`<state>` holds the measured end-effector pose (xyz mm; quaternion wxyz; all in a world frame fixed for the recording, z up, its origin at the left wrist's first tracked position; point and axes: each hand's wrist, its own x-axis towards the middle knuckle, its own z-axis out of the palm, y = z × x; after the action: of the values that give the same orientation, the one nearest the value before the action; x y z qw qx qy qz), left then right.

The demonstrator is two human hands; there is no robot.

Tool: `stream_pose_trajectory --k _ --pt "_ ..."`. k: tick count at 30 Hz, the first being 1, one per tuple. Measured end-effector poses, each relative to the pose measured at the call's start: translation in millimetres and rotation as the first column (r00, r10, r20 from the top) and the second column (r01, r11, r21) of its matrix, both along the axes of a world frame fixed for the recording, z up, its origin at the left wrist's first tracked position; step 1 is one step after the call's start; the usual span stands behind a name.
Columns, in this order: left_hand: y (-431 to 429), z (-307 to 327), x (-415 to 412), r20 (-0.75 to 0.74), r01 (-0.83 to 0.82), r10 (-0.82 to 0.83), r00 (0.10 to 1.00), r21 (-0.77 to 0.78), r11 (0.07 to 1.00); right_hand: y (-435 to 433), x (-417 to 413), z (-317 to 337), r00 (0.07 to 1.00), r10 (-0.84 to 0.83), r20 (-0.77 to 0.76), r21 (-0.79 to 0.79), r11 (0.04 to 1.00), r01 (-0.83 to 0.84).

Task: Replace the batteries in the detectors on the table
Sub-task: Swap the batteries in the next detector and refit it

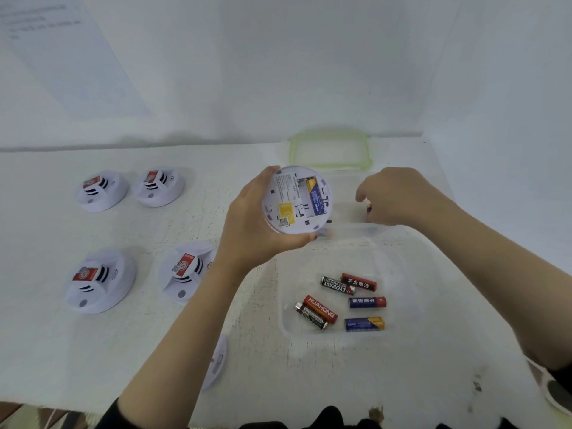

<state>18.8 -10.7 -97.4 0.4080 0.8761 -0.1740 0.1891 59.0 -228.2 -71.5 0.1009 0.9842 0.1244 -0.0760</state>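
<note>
My left hand (247, 230) grips a round white detector (295, 201) with its back facing me. Its open battery bay holds one blue and yellow battery (315, 195), and the slot beside it looks bare. My right hand (399, 196) hovers over a far clear container (349, 226), fingers curled around a small object (368, 208) that is mostly hidden. A nearer clear box (284, 305) holds several loose batteries (340, 300), red, black and blue.
Several white detectors with red labels (102, 190) (159, 187) (99, 280) (185, 270) sit on the white table at left. A detached white cover (216, 360) lies under my left forearm. A green-rimmed lid (329, 151) lies at the back by the wall.
</note>
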Motion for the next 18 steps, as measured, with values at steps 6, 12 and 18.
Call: stream_pose_trajectory --k 6,12,18 --pt "0.7 -2.7 3.0 -0.010 0.013 -0.013 1.000 0.004 1.000 6.0 8.7 -0.7 0.995 0.027 -0.094 -0.135 0.990 -0.040" --pt "-0.2 -3.6 4.0 -0.023 0.018 -0.018 1.000 -0.003 1.000 1.8 6.2 1.0 0.994 0.059 -0.087 -0.047 0.997 -0.064" --pt "-1.7 -4.7 4.8 -0.024 0.020 -0.021 1.000 -0.020 1.000 -2.8 3.1 9.9 0.990 -0.012 -0.141 0.155 0.987 0.034"
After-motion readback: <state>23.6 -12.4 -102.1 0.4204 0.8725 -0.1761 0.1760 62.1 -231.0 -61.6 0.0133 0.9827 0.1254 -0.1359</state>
